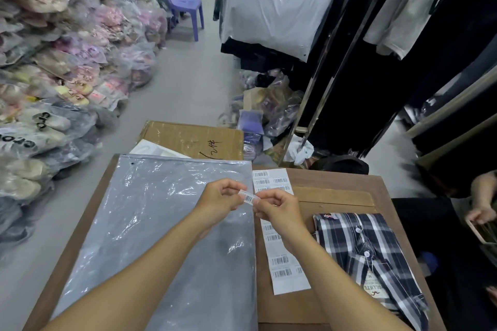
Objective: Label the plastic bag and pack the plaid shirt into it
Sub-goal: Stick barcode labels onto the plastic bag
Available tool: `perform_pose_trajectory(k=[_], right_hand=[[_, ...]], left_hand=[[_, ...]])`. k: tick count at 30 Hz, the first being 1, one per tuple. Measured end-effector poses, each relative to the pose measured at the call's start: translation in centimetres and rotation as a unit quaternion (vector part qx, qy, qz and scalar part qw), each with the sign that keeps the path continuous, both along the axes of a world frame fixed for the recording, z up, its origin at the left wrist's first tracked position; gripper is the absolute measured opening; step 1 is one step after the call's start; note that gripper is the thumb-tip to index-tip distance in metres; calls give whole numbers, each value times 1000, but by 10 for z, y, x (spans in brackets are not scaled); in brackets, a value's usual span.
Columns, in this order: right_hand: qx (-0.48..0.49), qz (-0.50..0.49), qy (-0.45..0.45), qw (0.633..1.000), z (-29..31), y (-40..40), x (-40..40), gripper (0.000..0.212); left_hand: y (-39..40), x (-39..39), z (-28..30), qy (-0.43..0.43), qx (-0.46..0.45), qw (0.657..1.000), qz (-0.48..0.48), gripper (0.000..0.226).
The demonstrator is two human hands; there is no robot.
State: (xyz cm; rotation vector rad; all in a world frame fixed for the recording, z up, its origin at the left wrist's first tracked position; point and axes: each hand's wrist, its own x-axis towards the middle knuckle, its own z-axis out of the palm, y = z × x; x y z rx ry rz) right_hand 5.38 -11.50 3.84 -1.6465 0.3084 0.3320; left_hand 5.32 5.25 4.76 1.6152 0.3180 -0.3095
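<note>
While both hands pinch it at centre frame, the label has yet to go on the bag.
Label (248, 197): tiny, weightless, one face likely sticky; best held by its ends so it does not curl onto itself.
Left hand (220, 197): grip pinched together on the label's left end.
Right hand (279, 212): grip pinched on its right end.
Bag (150, 223): flat on the surface (336, 185), lower left; thin, slick, limp, so take it at the open edge.
Sheet (279, 258): label strip just right of the bag.
Shirt (371, 255): folded, lower right; soft, light, floppy, so likely needs support under the fold.
</note>
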Motion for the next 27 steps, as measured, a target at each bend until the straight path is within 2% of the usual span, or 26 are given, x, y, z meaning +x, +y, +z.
perform_pose_trajectory(k=[2, 4, 7, 9, 13, 19, 25, 27], right_hand=[[-18, -5, 5, 1000, -5, 3, 1, 9], [-35, -13, 9, 999, -10, 5, 3, 9], [-44, -24, 10, 999, -16, 5, 6, 7], [-54, -27, 9, 998, -19, 4, 8, 5], [-52, -39, 9, 998, -22, 4, 15, 8], [-76, -30, 7, 997, -35, 7, 26, 7], [-113, -3, 6, 994, -62, 7, 26, 7], [-132, 13, 1, 991, -68, 7, 24, 14]], left_hand=[[4, 2, -11, -28, 63, 998, -14, 11], [10, 2, -23, -74, 188, 977, -66, 26], [19, -1, -40, -92, 379, 891, -231, 67], [26, -7, -52, -56, 436, 850, -292, 78], [31, -18, -61, -92, 498, 792, -341, 79], [20, -37, -56, -138, 536, 746, -371, 73], [2, -63, -57, -156, 543, 735, -375, 74], [1, -63, -56, -146, 533, 749, -365, 68]])
